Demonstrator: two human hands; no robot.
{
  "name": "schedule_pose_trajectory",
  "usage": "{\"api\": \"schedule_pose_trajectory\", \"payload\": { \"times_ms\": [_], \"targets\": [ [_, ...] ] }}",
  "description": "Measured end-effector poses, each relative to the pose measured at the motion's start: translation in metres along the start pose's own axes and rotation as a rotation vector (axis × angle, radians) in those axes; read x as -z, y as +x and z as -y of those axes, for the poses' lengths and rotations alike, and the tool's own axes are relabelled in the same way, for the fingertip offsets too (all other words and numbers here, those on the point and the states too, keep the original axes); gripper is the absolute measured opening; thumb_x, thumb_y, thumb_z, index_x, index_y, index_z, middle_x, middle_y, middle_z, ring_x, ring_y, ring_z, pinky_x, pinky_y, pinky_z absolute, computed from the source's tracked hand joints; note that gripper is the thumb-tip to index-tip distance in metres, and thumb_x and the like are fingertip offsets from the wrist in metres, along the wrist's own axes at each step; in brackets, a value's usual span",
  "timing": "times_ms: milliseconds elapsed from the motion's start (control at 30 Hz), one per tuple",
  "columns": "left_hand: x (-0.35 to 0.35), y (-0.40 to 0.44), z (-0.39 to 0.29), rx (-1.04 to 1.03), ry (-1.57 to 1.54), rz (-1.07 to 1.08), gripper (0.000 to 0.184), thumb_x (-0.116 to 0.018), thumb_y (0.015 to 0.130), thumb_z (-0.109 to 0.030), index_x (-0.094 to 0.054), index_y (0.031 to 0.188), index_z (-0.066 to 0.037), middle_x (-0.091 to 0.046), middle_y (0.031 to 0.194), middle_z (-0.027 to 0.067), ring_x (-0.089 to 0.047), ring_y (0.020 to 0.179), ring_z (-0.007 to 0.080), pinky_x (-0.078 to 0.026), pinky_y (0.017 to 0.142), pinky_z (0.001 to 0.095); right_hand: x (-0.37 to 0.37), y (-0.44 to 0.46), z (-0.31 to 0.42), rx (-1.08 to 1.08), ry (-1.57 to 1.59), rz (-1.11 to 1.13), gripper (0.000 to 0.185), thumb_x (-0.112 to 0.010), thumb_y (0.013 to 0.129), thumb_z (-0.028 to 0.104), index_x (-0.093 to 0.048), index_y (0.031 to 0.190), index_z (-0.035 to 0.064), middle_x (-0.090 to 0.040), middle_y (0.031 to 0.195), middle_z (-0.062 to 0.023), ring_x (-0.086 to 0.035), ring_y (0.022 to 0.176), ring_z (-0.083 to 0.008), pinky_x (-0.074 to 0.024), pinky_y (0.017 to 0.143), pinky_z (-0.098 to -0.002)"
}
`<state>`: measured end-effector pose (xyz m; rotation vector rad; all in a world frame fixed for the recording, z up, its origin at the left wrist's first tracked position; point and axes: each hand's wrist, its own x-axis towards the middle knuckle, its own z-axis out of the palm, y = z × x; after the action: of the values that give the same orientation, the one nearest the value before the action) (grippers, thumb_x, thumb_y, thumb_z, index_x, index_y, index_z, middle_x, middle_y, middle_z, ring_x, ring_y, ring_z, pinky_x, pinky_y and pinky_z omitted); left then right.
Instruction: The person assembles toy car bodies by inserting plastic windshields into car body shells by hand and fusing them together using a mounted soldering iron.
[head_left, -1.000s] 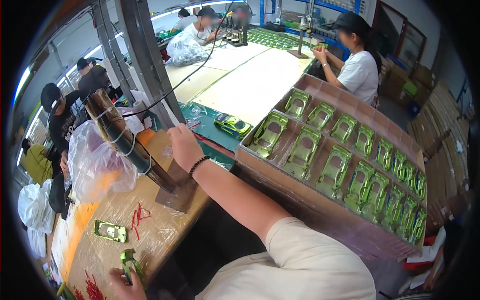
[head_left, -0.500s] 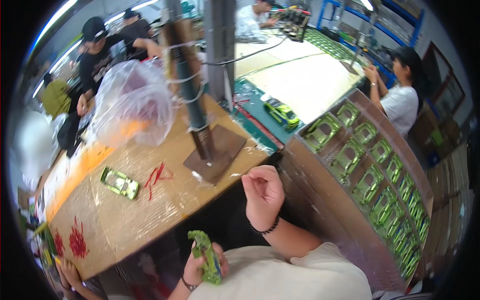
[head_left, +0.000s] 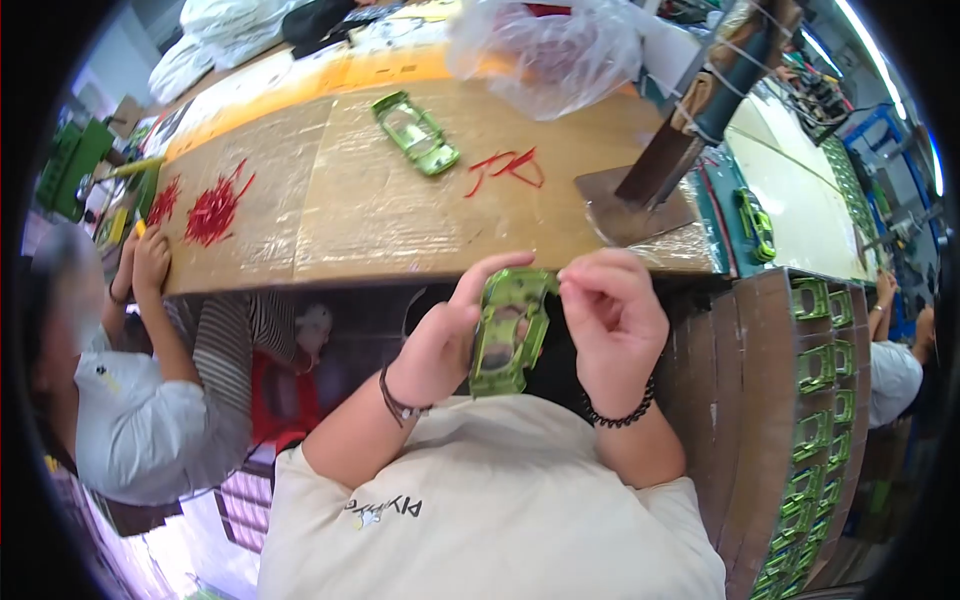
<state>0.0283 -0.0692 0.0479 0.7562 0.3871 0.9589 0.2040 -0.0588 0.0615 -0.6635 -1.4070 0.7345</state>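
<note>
A shiny green toy car shell (head_left: 497,352) with window openings is in front of my chest, close to the table's near edge. My left hand (head_left: 437,348) grips it along its left side, thumb and fingers around it. At the shell's upper right corner, my right hand (head_left: 620,325) is closed in a pinch. Whatever lies between those fingertips is too small or hidden to make out. On the table beyond lies another green car shell (head_left: 432,153), with several thin red strips (head_left: 510,168) to its right.
A brown-covered table (head_left: 370,225) spans the front, with a pile of red strips (head_left: 213,213) at left near another person's hand (head_left: 151,258). A metal post on a base plate (head_left: 625,215) stands at right. Below it, a cardboard box (head_left: 745,385) holds several green shells. A plastic bag (head_left: 545,65) lies behind.
My view has swung left and down. The left hand has raised the shell from my lap side to chest height, and my pinched right hand has come to its upper corner.
</note>
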Motion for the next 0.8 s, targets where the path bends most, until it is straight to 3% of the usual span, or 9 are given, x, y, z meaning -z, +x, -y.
{"api": "schedule_pose_trajectory", "payload": {
  "times_ms": [167,267,300,400,433,533,567,700,800],
  "targets": [
    [-0.009,-0.008,-0.014,0.01,0.055,0.065,0.062,-0.043,0.097,-0.043,-0.031,0.145,-0.006,-0.053,0.127,0.0162,-0.055,0.107,0.0183,-0.05,0.088,0.0346,-0.007,0.014,0.013,-0.168,0.19,-0.024,0.014,-0.058,0.089,-0.011,-0.063,0.1,-0.0028,-0.063,0.111,-0.0117,-0.061,0.093,-0.0096,-0.0497,0.08,-0.021],
    [-0.012,-0.012,-0.009,-0.004,0.005,-0.016,0.065,-0.034,0.099,-0.05,-0.036,0.14,0.0,-0.055,0.122,0.0212,-0.062,0.094,0.0249,-0.053,0.075,0.0373,-0.005,0.014,0.017,-0.293,0.378,-0.055,0.015,-0.059,0.089,-0.01,-0.063,0.101,-0.0029,-0.066,0.107,-0.0124,-0.062,0.093,-0.0116,-0.0498,0.085,-0.0236],
    [-0.013,-0.013,-0.009,-0.016,-0.073,0.018,0.062,-0.037,0.1,-0.047,-0.037,0.14,0.0,-0.056,0.12,0.0209,-0.063,0.092,0.0251,-0.054,0.071,0.0378,-0.003,0.013,0.017,-0.318,0.44,-0.057,0.015,-0.059,0.088,-0.01,-0.063,0.101,-0.0026,-0.066,0.107,-0.0128,-0.062,0.093,-0.0123,-0.0498,0.085,-0.0239],
    [-0.018,-0.015,-0.004,-0.132,0.19,-0.058,0.059,-0.043,0.1,-0.04,-0.036,0.142,0.0,-0.055,0.121,0.0208,-0.064,0.091,0.0253,-0.055,0.07,0.0388,0.001,0.01,0.015,-0.316,0.499,-0.075,0.016,-0.06,0.088,-0.01,-0.062,0.102,-0.0019,-0.067,0.106,-0.014,-0.063,0.094,-0.0137,-0.05,0.086,-0.025],
    [-0.02,-0.016,-0.006,-0.14,0.232,-0.087,0.059,-0.059,0.094,-0.025,-0.037,0.142,0.0,-0.054,0.122,0.019,-0.062,0.096,0.0241,-0.054,0.073,0.0364,0.002,0.007,0.014,-0.306,0.497,-0.087,0.016,-0.06,0.088,-0.01,-0.062,0.101,-0.0016,-0.067,0.106,-0.0144,-0.063,0.094,-0.0141,-0.05,0.086,-0.0254],
    [-0.014,-0.011,-0.012,-0.628,1.325,-0.119,0.069,-0.073,0.082,-0.014,-0.04,0.141,0.002,-0.052,0.125,0.0176,-0.059,0.102,0.0228,-0.053,0.076,0.034,-0.001,0.004,0.023,-0.299,0.496,-0.126,0.015,-0.061,0.087,-0.01,-0.062,0.1,-0.0014,-0.067,0.106,-0.0146,-0.063,0.095,-0.0146,-0.0501,0.087,-0.0261],
    [-0.021,-0.011,-0.009,-0.631,1.304,-0.238,0.077,-0.082,0.069,-0.008,-0.047,0.137,-0.001,-0.052,0.119,0.0149,-0.057,0.102,0.0228,-0.051,0.078,0.033,-0.002,0.005,0.024,-0.294,0.499,-0.107,0.015,-0.061,0.087,-0.01,-0.062,0.1,-0.0012,-0.067,0.106,-0.0145,-0.063,0.095,-0.0149,-0.0501,0.087,-0.0264],
    [-0.023,-0.011,-0.008,-0.694,1.595,-0.349,0.073,-0.085,0.064,-0.012,-0.055,0.13,-0.005,-0.052,0.106,0.0119,-0.059,0.091,0.0256,-0.051,0.076,0.0332,-0.006,0.003,0.02,-0.294,0.537,-0.068,0.015,-0.061,0.087,-0.01,-0.062,0.098,-0.0002,-0.067,0.105,-0.0139,-0.063,0.096,-0.0154,-0.0497,0.088,-0.027],
    [-0.022,-0.01,-0.005,-0.74,1.665,-0.364,0.071,-0.085,0.064,-0.013,-0.057,0.128,-0.004,-0.053,0.106,0.0122,-0.06,0.086,0.0248,-0.052,0.073,0.0333,-0.009,0.001,0.014,-0.319,0.505,-0.064,0.015,-0.061,0.087,-0.01,-0.062,0.097,0.0004,-0.066,0.104,-0.0129,-0.062,0.096,-0.015,-0.0494,0.087,-0.027]
  ]
}}
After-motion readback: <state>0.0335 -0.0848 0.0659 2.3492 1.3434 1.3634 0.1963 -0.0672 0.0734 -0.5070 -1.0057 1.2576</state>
